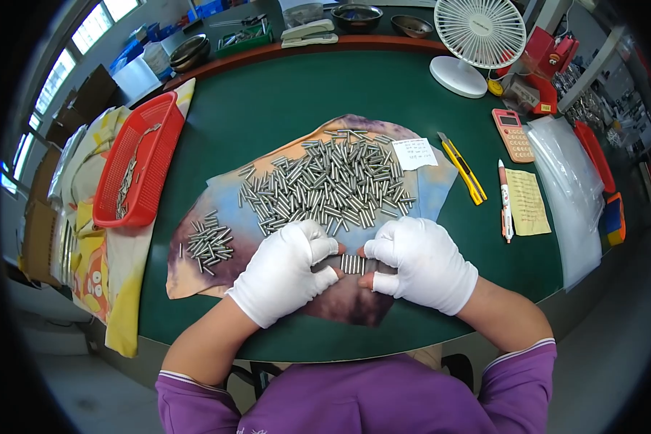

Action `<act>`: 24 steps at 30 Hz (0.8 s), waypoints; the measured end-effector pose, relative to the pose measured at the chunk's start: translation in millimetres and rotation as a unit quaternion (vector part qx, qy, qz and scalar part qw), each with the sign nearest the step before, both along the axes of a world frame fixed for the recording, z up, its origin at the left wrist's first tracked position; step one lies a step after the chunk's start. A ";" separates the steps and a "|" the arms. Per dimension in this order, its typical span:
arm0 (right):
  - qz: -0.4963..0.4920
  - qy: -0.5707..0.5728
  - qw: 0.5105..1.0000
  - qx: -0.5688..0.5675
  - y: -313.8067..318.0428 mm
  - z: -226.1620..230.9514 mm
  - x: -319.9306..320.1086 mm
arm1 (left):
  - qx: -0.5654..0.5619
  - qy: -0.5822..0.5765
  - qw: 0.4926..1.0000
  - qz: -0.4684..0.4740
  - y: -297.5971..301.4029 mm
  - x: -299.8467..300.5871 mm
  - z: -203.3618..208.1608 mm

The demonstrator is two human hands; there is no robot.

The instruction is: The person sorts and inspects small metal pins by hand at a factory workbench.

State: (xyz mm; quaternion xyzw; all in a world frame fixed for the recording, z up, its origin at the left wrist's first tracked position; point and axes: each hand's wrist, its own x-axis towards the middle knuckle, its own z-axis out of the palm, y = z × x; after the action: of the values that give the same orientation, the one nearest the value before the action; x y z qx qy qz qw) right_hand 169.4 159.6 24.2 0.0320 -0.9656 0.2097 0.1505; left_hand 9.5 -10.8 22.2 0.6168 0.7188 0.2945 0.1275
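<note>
A short row of steel pins (352, 265) stands side by side between my hands, over the tie-dyed cloth (189, 283). At its left end, the bare thumb and fingertip of my left hand (276, 271) are closed on the row. My right hand (432, 264) pinches the right end the same way. Both hands wear white gloves with some fingertips bare. Just beyond them spreads a large heap of loose steel pins (325, 181). A smaller heap of pins (210, 243) lies left of my left hand.
A red plastic basket (172, 119) holding metal pieces stands at the left on a patterned towel. Right of the cloth lie a yellow utility knife (464, 170), pen (505, 202), yellow note (528, 202), pink calculator (513, 136) and plastic bags (568, 188). A white fan (480, 32) stands behind.
</note>
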 end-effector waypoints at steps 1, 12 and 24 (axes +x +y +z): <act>-0.009 -0.004 1.000 0.008 -2.1 -0.9 0.1 | 0.012 0.008 1.000 -0.006 -0.2 -0.1 -2.5; -0.019 -0.008 1.000 -0.004 -4.6 -4.7 -3.7 | 0.013 0.004 1.000 -0.003 2.4 6.0 -1.6; -0.037 0.010 0.999 -0.032 -9.7 -10.9 -3.5 | 0.034 -0.051 0.998 0.006 1.9 11.0 -10.3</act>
State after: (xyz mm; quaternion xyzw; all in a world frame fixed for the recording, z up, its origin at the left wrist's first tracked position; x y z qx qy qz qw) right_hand 165.9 149.9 13.3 -0.0061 -0.9574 0.2344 0.1686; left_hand 20.5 -8.9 11.9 0.6003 0.7048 0.3507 0.1408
